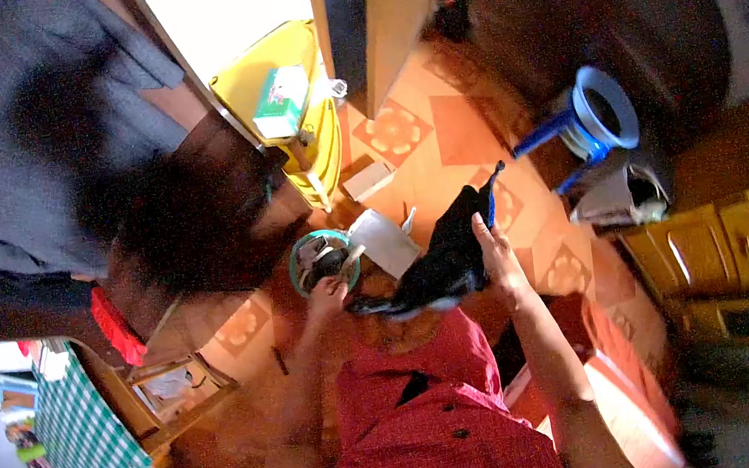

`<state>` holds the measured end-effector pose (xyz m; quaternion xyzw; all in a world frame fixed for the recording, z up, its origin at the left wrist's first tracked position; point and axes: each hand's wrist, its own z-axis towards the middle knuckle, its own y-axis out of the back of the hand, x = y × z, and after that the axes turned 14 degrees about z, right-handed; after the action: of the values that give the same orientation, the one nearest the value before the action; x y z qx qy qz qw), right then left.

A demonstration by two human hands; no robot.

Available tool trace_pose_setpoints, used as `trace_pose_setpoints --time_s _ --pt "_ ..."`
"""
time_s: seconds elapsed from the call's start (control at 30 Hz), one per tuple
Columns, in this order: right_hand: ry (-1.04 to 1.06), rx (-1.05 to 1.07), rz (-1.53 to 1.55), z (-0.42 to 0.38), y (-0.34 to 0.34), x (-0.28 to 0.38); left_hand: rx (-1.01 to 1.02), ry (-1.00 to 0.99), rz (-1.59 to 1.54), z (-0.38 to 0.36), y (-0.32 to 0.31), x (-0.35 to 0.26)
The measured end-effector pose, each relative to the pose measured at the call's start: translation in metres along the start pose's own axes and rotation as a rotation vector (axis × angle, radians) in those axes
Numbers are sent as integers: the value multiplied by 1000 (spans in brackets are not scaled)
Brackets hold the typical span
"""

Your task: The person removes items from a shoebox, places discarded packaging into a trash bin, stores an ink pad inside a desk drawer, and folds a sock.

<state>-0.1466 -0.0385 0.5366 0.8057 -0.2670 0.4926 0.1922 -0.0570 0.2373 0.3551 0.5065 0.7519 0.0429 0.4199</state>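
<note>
A black, soft cloth item with a blue edge [451,256] stretches between my two hands in front of my body. I cannot make out whether it is a garment or a bag. My right hand [497,259] grips its right side, thumb up along the blue edge. Over at its left end, my left hand [328,295] is closed, seemingly pinching a thin dark end. Just beyond that hand stands a round teal-rimmed basket [293,264] with mixed items inside. A white box or carton [384,241] lies on the floor between the basket and the cloth.
A yellow corner shelf [236,85] carries a green-and-white box [281,103]. To the right are a blue stool [607,107], a pale bag [607,199] and wooden drawers [720,245]. An open drawer [186,383] sticks out beneath the green-checked table [85,432] at left.
</note>
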Motion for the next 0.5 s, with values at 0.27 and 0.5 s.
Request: trace_pose_setpoints --time_s 0.27,0.5 --pt "-439 649 349 141 -5 76 156 -299 -1599 120 -119 -144" --pt "-363 1135 -319 267 -4 117 -194 -258 -1860 117 -115 -228"
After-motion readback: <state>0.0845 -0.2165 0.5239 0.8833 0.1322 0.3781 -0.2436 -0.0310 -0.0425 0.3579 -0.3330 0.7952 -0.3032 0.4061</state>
